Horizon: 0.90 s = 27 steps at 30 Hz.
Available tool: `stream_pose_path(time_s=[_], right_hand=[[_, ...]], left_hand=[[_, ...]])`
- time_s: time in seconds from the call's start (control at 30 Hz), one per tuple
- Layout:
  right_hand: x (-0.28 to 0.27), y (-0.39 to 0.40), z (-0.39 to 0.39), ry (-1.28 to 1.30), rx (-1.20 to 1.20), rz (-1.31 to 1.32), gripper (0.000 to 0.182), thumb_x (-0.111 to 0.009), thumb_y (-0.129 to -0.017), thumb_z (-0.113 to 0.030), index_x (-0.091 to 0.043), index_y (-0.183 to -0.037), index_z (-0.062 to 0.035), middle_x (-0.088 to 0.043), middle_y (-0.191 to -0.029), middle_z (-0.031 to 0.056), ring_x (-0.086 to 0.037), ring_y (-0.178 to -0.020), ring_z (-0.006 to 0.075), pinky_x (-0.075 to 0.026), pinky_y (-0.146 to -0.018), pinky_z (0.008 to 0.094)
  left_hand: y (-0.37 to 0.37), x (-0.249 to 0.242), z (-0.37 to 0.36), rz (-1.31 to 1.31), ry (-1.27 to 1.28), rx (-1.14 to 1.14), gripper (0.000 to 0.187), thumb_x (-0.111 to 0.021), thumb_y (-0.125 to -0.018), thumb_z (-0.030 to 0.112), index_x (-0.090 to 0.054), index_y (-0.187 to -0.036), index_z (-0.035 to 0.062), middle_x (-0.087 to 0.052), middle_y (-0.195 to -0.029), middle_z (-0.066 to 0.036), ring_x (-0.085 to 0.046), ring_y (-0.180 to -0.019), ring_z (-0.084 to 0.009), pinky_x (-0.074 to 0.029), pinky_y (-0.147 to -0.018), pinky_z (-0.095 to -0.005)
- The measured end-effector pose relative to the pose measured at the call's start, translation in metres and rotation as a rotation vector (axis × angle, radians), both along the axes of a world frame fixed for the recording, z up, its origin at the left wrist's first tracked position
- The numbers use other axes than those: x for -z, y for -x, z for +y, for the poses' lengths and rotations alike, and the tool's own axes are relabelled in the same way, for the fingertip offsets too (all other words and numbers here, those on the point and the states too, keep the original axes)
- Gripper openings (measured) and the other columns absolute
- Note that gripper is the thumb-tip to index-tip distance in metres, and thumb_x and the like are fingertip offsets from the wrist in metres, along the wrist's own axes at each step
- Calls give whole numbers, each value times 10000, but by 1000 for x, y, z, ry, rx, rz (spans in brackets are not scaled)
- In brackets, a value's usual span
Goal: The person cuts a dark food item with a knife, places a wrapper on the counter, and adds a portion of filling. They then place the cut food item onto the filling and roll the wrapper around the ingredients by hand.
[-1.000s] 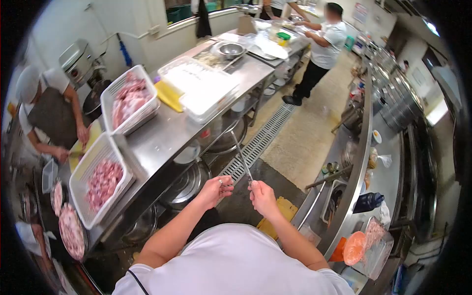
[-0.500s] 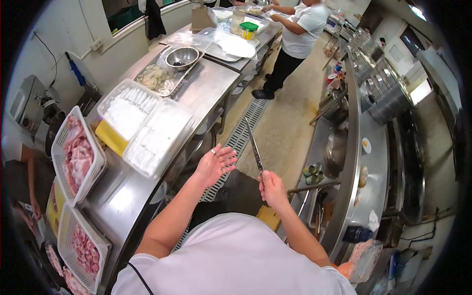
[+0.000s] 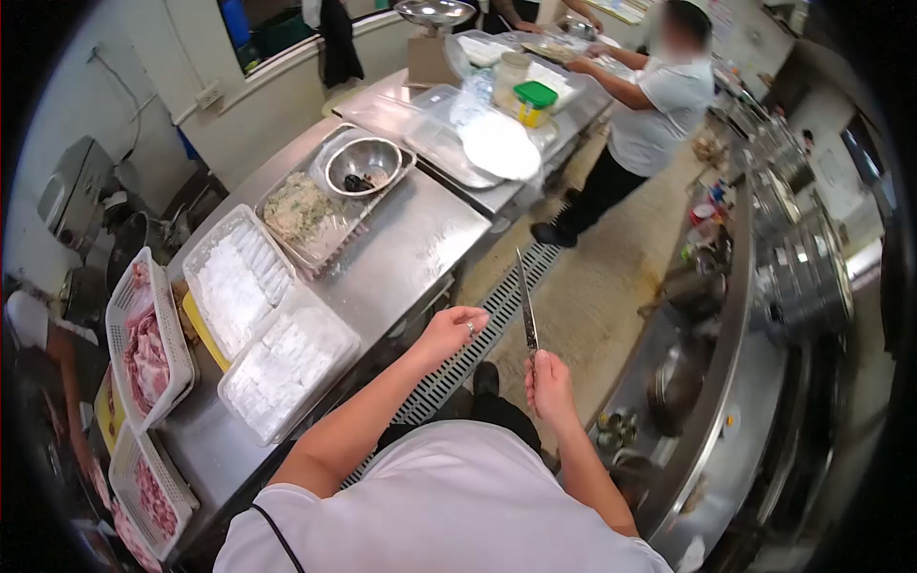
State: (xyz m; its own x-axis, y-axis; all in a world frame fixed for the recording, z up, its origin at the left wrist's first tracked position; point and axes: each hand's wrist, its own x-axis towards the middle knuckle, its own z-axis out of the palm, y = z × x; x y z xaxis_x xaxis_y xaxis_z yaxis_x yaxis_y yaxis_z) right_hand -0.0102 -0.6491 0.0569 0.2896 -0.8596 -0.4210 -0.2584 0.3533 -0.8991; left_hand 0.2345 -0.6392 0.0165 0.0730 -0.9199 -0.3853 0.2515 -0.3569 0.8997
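Note:
My right hand [image 3: 550, 384] is closed round the handle of a long, narrow knife [image 3: 526, 301], whose blade points up and away from me. Dark speckles mark the blade near the handle. To the left, my left hand [image 3: 453, 336], with a ring on one finger, has its fingers curled loosely together, and nothing shows in them. It hovers over the floor grate, apart from the knife. Nearest it on the steel table [image 3: 415, 244] is a clear plastic tub of white, powdery pieces [image 3: 291, 368], beside a second such tub [image 3: 239, 277].
White baskets of raw meat [image 3: 148, 358] line the table's left end. Beyond the tubs, a tray of pale mixture [image 3: 306, 215] carries a steel bowl [image 3: 363, 164]. A co-worker [image 3: 659, 110] stands ahead by the table. A steel counter [image 3: 735, 411] runs along the right, and a drain grate [image 3: 449, 368] crosses the floor.
My left hand has turned over and curled its fingers, shifting right and down. The knife, still in my right hand, has moved slightly right and down. The view has shifted too.

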Motion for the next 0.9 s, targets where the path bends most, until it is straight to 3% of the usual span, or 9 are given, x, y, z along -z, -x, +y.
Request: stream_pose_path(time_s=[0.1, 0.23, 0.33, 0.4, 0.47, 0.57, 0.67, 0.8, 0.9], right_hand=[[-5, -18, -76, 14, -104, -24, 409, -456, -1109, -376, -640, -961, -43, -535, -653, -10, -492, -502, 91, -414, -448, 271], [-20, -52, -163, 60, -296, -53, 434, -449, -1111, -374, -643, -944, -24, -546, -646, 2, -506, -522, 101, -428, -488, 288], [-27, -84, -220, 200, -431, -37, 451, -451, -1110, -375, -642, -941, -3, -556, -636, 23, -517, -536, 117, -430, -502, 308], [-31, -107, -248, 217, -479, -31, 462, -449, -1110, -375, -641, -935, 6, -563, -632, 35, -524, -544, 123, -431, -513, 316], [-31, -133, -274, 250, -517, -35, 467, -450, -1110, -373, -641, -929, 14, -566, -630, 41, -529, -552, 127, -432, -525, 322], [-24, -166, -297, 273, -538, -22, 464, -454, -1109, -360, -643, -927, 23, -568, -629, 47, -532, -566, 135, -438, -547, 329], [-29, -201, -316, 165, -545, 18, 451, -464, -1105, -335, -655, -933, 35, -583, -640, 69, -540, -582, 159, -451, -575, 346], [-36, -229, -340, 275, -633, 97, 449, -456, -1110, -356, -649, -950, 17, -567, -637, 44, -525, -564, 129, -439, -544, 326], [-32, -246, -355, 138, -610, 82, 441, -452, -1112, -362, -641, -950, 2, -551, -633, 26, -508, -542, 114, -424, -513, 311]], left_hand=[[-9, -18, -43, -110, -42, -94, 387, -697, -1000, 271, -662, -1279, 6, -694, -1148, -34, -627, -1012, -121, -516, -869, -302], [-56, -26, -91, -277, 29, -294, 273, -703, -987, 203, -719, -1154, -12, -739, -1001, -47, -644, -922, -117, -520, -856, -289], [-113, -51, -116, -720, 4, -457, 258, -739, -954, 208, -741, -1130, 19, -767, -981, -69, -673, -865, -128, -541, -798, -307], [-162, -53, -135, -909, -98, -568, 246, -744, -931, 196, -750, -1104, 21, -772, -948, -108, -693, -854, -156, -548, -789, -322], [-210, -55, -156, -1024, -127, -643, 261, -725, -918, 206, -748, -1108, 29, -774, -977, -145, -730, -915, -254, -561, -834, -374], [-273, -51, -199, -1271, -353, -580, 289, -689, -909, 207, -715, -1062, -36, -754, -1030, -231, -724, -1006, -371, -564, -910, -448], [-322, -15, -234, -1411, -571, -457, 310, -666, -902, 182, -689, -1110, -47, -735, -1123, -246, -710, -1060, -384, -559, -946, -455], [-349, 2, -253, -1318, -677, -243, 378, -681, -877, 173, -661, -1188, -41, -703, -1206, -263, -687, -1130, -389, -552, -980, -447], [-356, 2, -257, -1265, -694, -145, 401, -696, -861, 174, -657, -1202, -35, -700, -1211, -266, -679, -1159, -385, -547, -994, -440]])
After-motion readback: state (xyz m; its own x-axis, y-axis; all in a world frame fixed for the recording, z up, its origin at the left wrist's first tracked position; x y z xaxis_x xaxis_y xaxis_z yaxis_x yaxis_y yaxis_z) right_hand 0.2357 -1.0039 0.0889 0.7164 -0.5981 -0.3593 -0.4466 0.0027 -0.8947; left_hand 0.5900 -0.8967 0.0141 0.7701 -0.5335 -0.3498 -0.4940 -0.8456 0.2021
